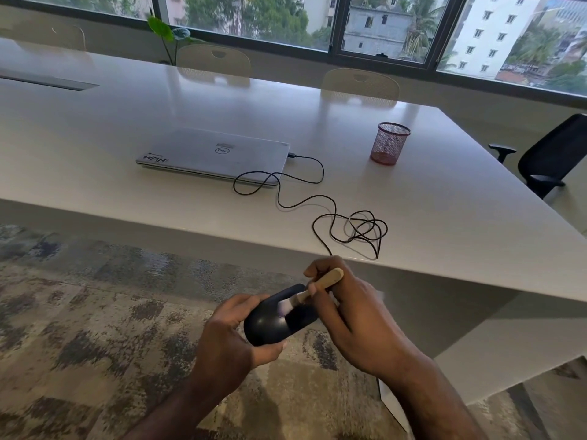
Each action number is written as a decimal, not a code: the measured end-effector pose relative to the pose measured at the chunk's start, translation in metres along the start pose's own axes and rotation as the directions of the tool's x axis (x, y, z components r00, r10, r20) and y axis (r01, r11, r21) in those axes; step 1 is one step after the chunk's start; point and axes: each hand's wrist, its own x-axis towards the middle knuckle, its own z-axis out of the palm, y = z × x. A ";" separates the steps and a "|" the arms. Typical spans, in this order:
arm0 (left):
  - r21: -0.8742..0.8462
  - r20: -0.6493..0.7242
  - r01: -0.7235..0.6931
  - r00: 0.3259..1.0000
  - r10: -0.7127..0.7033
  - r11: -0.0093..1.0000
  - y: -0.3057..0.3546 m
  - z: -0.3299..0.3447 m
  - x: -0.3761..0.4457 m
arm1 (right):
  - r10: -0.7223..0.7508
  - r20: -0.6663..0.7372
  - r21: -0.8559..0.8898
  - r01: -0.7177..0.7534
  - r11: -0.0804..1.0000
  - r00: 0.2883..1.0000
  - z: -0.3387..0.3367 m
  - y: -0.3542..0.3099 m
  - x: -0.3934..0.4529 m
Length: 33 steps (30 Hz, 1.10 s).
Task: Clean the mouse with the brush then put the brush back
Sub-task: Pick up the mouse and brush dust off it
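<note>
My left hand [227,336] grips a black wired mouse [273,325], held in the air below the table's front edge. My right hand [346,315] holds a small brush with a wooden handle [327,280]; its white bristles [286,307] rest on the mouse's top. The mouse's black cable [333,214] runs up over the table edge, coils on the tabletop and plugs into a shut silver laptop [212,155]. A red mesh pen cup [389,142] stands on the table to the right of the laptop, with nothing visible inside it.
The white table [444,201] spans the view, its front edge just above my hands. Beige chairs [359,85] stand along its far side, a black office chair [552,154] at the right. Patterned carpet [95,312] lies below.
</note>
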 end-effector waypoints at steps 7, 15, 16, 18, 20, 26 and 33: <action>0.008 0.012 -0.009 1.000 0.009 1.000 -0.004 -0.001 -0.002 | 0.055 -0.160 -0.086 -0.069 0.994 0.986 -0.008 0.008 0.003; -0.047 -0.004 0.007 1.000 -0.007 0.999 -0.004 -0.001 -0.002 | 0.114 -0.102 0.011 -0.113 0.993 0.988 -0.007 0.012 -0.003; -0.047 0.002 0.009 1.000 -0.008 0.999 -0.005 -0.001 -0.002 | 0.118 -0.128 -0.017 -0.121 0.993 0.985 -0.009 0.014 -0.003; -0.054 0.007 0.015 1.000 -0.014 0.998 -0.006 -0.001 -0.002 | 0.115 -0.191 -0.009 -0.119 0.993 0.975 -0.011 0.014 -0.003; -0.048 0.002 0.012 1.000 -0.012 0.999 -0.005 0.000 -0.002 | 0.097 -0.247 0.081 -0.080 0.994 0.964 -0.012 0.010 -0.002; -0.035 -0.013 0.008 1.000 -0.008 0.999 -0.003 0.000 0.000 | 0.061 -0.097 0.103 -0.051 0.993 0.993 -0.008 0.008 -0.004; -0.051 -0.006 0.020 1.000 -0.020 0.998 -0.006 -0.001 0.000 | 0.104 -0.234 0.024 -0.101 0.995 0.967 -0.014 0.015 -0.003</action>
